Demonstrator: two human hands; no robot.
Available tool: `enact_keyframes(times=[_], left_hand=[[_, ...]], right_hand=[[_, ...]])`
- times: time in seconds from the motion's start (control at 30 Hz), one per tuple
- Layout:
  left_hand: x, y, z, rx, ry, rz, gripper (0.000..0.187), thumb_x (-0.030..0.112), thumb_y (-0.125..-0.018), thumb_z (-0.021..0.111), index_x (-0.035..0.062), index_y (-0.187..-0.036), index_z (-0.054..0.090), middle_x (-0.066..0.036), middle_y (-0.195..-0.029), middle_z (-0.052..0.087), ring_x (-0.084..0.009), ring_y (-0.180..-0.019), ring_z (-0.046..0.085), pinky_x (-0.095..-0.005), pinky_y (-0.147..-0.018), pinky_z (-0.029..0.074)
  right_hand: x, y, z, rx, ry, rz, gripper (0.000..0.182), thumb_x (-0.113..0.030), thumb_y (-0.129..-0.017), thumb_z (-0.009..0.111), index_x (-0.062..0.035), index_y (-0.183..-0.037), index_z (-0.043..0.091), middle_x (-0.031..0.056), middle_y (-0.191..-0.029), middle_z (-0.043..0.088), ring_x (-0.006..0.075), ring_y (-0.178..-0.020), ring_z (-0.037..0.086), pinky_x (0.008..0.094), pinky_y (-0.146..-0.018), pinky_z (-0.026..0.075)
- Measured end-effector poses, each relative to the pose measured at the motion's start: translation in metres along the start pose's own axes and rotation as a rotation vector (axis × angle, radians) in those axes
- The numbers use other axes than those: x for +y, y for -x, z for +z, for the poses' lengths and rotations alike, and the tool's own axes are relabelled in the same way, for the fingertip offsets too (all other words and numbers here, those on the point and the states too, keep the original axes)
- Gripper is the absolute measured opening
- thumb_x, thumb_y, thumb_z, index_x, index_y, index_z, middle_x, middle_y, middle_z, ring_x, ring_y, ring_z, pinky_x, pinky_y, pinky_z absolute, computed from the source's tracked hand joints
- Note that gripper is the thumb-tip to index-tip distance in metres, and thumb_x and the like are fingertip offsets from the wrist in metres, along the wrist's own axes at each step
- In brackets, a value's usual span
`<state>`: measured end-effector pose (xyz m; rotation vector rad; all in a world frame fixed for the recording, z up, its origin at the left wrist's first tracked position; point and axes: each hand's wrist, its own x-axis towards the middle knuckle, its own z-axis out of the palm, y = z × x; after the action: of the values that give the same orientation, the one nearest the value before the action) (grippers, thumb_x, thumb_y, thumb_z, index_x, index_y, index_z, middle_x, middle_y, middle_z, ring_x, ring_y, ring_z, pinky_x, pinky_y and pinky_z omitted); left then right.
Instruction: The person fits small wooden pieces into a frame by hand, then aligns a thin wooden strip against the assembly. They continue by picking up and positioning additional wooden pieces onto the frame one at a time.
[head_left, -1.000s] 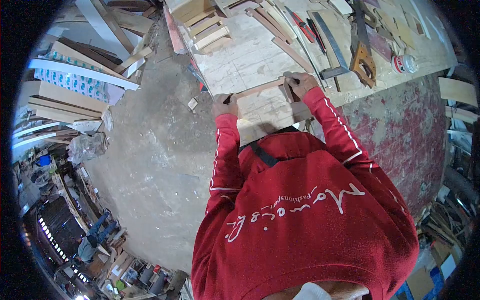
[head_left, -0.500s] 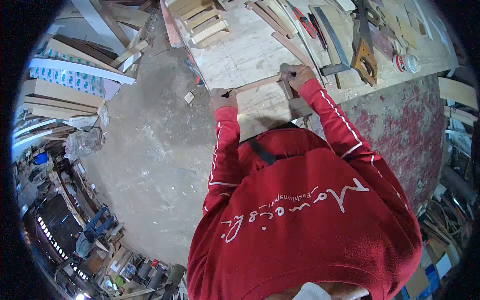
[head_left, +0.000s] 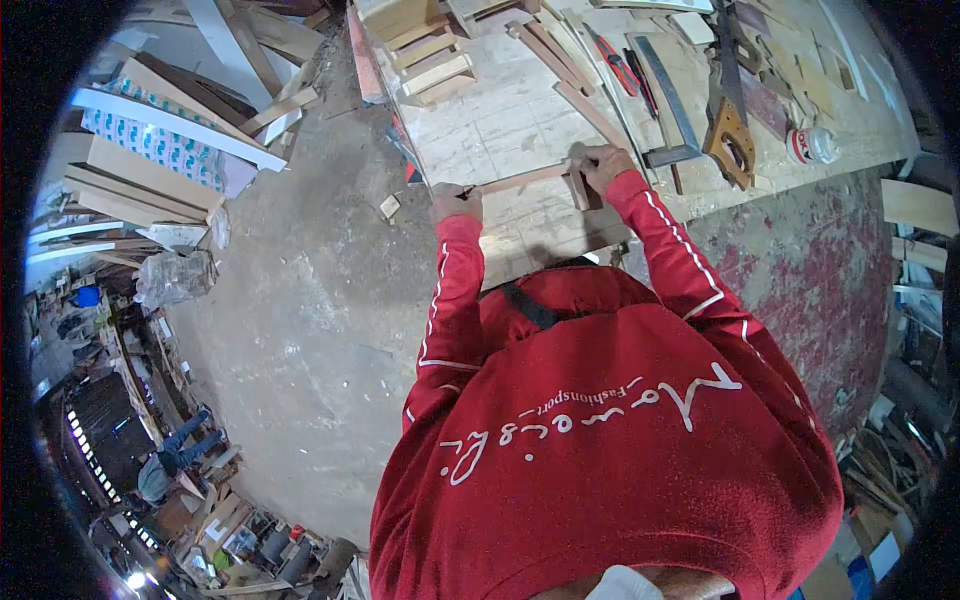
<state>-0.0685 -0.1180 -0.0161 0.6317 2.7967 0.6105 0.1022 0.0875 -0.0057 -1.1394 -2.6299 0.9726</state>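
Observation:
A thin wooden strip (head_left: 522, 180) spans the space between my two hands, close over the pale workbench (head_left: 500, 120). My left hand (head_left: 457, 203) is closed around its left end, near the bench's left edge. At the other end, my right hand (head_left: 605, 165) pinches with bent fingers. A short wooden piece (head_left: 579, 188) meets the strip there at an angle, just below the right fingers. Part of this joint is hidden by the hand. A reddish wooden strip (head_left: 590, 112) lies on the bench just beyond my right hand.
To the right on the bench lie a try square (head_left: 668, 100), a handsaw (head_left: 732, 145), red-handled pliers (head_left: 615, 62) and a clear jar (head_left: 812, 146). Small wooden frames (head_left: 435, 70) stand at the back left. Stacked boards (head_left: 150, 165) lean left; far off, a person (head_left: 175, 460) bends down.
The whole view has shifted slightly, so bench and tools appear a little to the right and lower. Both hands keep their places at the ends of the strip.

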Motion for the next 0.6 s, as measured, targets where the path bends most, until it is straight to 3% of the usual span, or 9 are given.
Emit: enact_keyframes(times=[0.1,0.17,0.2,0.53,0.6], left_hand=[[0.002,0.004,-0.002,0.017,0.005,0.028,0.023,0.030,-0.067,0.066,0.0074,-0.074,0.066,-0.014,-0.083,0.061,-0.0316,-0.077,0.060,-0.0404,-0.067,0.048],[0.002,0.004,0.001,0.032,0.029,0.013,0.023,0.029,-0.068,0.065,0.0071,-0.075,0.066,-0.014,-0.085,0.060,-0.0312,-0.077,0.059,-0.0400,-0.067,0.047],[0.001,0.004,0.002,0.030,0.056,-0.007,0.023,0.029,-0.068,0.065,0.0073,-0.076,0.067,-0.013,-0.085,0.060,-0.0311,-0.078,0.059,-0.0398,-0.068,0.047],[0.007,0.005,-0.013,-0.061,0.149,-0.118,0.022,0.029,-0.071,0.065,0.0088,-0.080,0.067,-0.013,-0.085,0.062,-0.0311,-0.079,0.060,-0.0393,-0.072,0.047],[-0.003,0.000,-0.004,-0.049,0.155,-0.067,0.022,0.029,-0.071,0.065,0.0089,-0.080,0.068,-0.013,-0.085,0.062,-0.0308,-0.080,0.060,-0.0392,-0.073,0.047]], right_hand=[[0.006,0.008,0.001,-0.031,-0.086,0.075,0.023,-0.027,-0.079,0.056,-0.0111,-0.091,0.066,0.0179,-0.087,0.062,0.0341,-0.080,0.060,0.0377,-0.072,0.048],[0.015,0.013,0.012,0.095,-0.114,-0.005,0.024,-0.025,-0.079,0.055,-0.0123,-0.098,0.064,0.0170,-0.089,0.062,0.0339,-0.083,0.060,0.0375,-0.073,0.048],[0.010,0.014,0.005,0.011,-0.085,0.024,0.025,-0.022,-0.079,0.054,-0.0139,-0.102,0.063,0.0158,-0.092,0.063,0.0338,-0.085,0.059,0.0370,-0.074,0.048],[0.005,0.018,0.010,0.040,-0.149,-0.028,0.026,-0.019,-0.079,0.052,-0.0115,-0.101,0.063,0.0151,-0.096,0.062,0.0320,-0.089,0.059,0.0357,-0.079,0.047],[0.004,0.018,0.010,0.026,-0.143,0.020,0.026,-0.020,-0.079,0.054,-0.0100,-0.101,0.063,0.0152,-0.096,0.062,0.0318,-0.089,0.059,0.0358,-0.079,0.047]])
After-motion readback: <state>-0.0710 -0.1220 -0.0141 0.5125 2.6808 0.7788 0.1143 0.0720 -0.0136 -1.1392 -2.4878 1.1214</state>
